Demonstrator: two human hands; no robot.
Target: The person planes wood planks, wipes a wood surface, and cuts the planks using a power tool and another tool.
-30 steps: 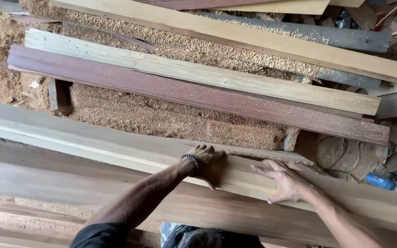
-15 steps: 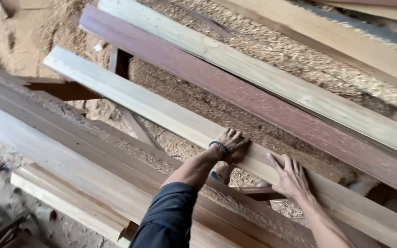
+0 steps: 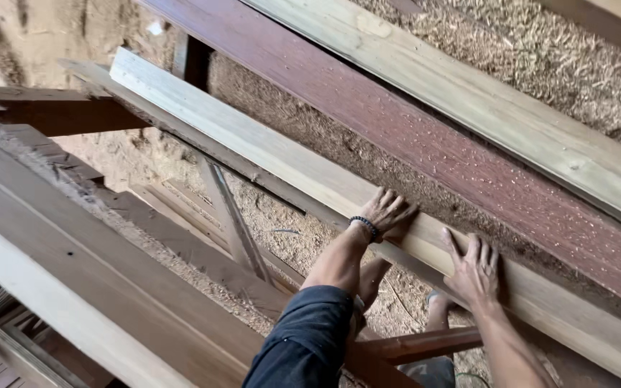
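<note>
Head view has both hands spread flat on the pale plank (image 3: 267,154), left hand (image 3: 386,214) and right hand (image 3: 474,269) pressing palms down without gripping, the long, stiff, likely heavy board running from ten o'clock to four o'clock, best held by its edges.

Bright even daylight, mild blur

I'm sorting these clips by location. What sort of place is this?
Likely a sawmill or timber workshop: long planks, a reddish beam, and sawdust heaped all around. Both hands press on a pale plank.
</note>
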